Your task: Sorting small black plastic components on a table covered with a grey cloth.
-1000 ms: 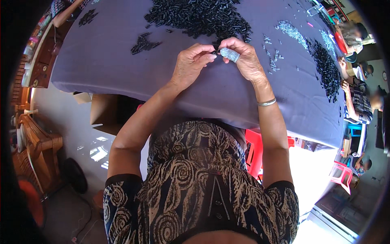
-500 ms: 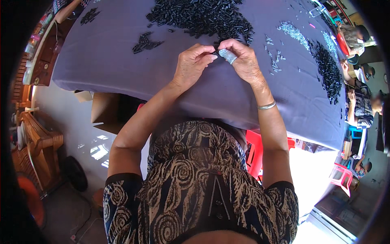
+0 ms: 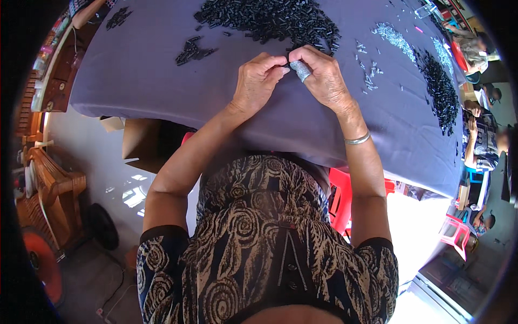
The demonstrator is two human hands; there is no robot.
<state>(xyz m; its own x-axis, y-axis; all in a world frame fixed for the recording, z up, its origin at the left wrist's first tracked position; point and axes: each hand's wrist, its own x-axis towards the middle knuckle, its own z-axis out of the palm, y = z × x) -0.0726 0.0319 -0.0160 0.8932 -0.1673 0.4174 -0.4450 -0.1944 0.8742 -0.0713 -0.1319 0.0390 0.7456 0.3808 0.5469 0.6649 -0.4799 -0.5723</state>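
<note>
My left hand (image 3: 256, 81) and my right hand (image 3: 322, 78) meet fingertip to fingertip above the cloth-covered table. Between the pinched fingers is a small black piece (image 3: 287, 65), mostly hidden, gripped from both sides. Silvery tape (image 3: 300, 70) is wrapped round a digit of my right hand, and a bangle (image 3: 358, 139) circles that wrist. Just beyond my hands spreads a large heap of small black cylindrical pieces (image 3: 270, 19). A smaller cluster of black pieces (image 3: 191, 50) lies to the left of my left hand.
Small clear or silvery pieces (image 3: 396, 38) are scattered on the purple-grey tablecloth (image 3: 151, 75) at the right, beside another black pile (image 3: 442, 97). Under the table edge stand a cardboard box (image 3: 143, 143) and a red stool (image 3: 340, 200). Other people (image 3: 483, 135) sit along the far right.
Both hands stay pinched together at nearly the same spot, with the fingers shifted slightly. The view has moved a little.
</note>
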